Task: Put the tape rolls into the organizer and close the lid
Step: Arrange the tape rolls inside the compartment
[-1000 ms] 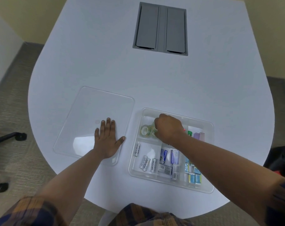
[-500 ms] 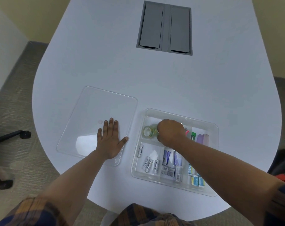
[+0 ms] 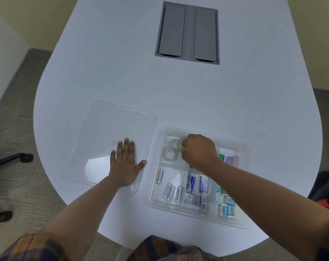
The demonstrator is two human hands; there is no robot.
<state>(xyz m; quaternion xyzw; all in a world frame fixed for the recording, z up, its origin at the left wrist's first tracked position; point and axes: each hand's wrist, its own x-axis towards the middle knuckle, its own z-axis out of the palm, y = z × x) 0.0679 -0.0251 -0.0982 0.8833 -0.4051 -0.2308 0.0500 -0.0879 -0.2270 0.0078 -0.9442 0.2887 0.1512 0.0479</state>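
Tape rolls (image 3: 171,150) in organizer (image 3: 246,185) compartment at 10 o'clock | right hand (image 3: 199,150) grip pinched on one roll; left hand (image 3: 125,164) spread flat on lid (image 3: 103,132) | rolls look light, stiff, slippery: hold by rim | lid thin, take its long edges | bench (image 3: 141,72) open at 12 o'clock

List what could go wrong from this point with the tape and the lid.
1. The right hand is setting a tape roll on edge against other rolls in the organizer's far left compartment. If it stays upright or stacked, it might keep the lid from seating.
2. The clear lid lies near the table edge under the flat left hand; a careless slide could tip it off.
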